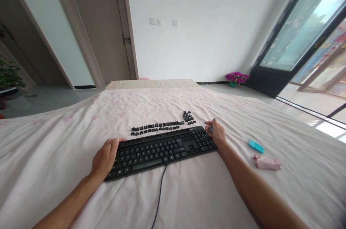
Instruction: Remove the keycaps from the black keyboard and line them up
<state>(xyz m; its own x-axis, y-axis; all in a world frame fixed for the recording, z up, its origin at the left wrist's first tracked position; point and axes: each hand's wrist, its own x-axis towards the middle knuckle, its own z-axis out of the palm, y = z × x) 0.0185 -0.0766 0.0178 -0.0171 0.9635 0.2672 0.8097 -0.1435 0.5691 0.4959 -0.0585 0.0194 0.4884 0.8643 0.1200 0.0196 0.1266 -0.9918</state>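
Left hand [105,157], fingers together, pins the left end of the black corded keyboard [162,148] to the pink sheet [189,193]. Right hand [217,133] pinches a small wire puller [207,134] over its number pad; loose black keycaps [155,128] lie just behind

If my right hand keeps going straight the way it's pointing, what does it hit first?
Likely the cluster of loose keycaps just past the keyboard; the right hand, gripping a small tool, points that way, but depth is unclear.

Loose keycaps [156,127]: legends illegible; cable [160,193] cropped
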